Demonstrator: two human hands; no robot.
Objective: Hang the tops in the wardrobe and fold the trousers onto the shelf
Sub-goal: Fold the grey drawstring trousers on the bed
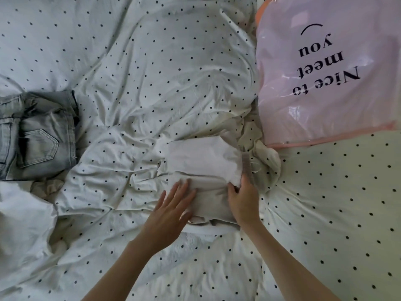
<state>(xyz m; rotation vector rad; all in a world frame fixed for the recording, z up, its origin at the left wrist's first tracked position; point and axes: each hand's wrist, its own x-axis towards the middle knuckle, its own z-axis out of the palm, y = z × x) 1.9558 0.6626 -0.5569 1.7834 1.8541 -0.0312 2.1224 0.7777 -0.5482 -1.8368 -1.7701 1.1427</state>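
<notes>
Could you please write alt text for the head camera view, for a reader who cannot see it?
A person's left hand presses flat on a folded pale garment on a polka-dot duvet while the right hand grips its right edge. Folded grey jeans lie at far left; a pink plastic bag printed "Nice to meet you" lies at upper right.

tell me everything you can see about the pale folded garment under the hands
The pale beige folded garment looks like soft, lightly creased cotton, folded into a rough rectangle with layered edges showing at its near end. A ribbed grey-brown band shows at its right edge. It lies flat on the white black-dotted bedding, near the middle of the bed. The left hand rests flat on its near left part with fingers straight; the right hand holds its right edge with fingers curled.
</notes>
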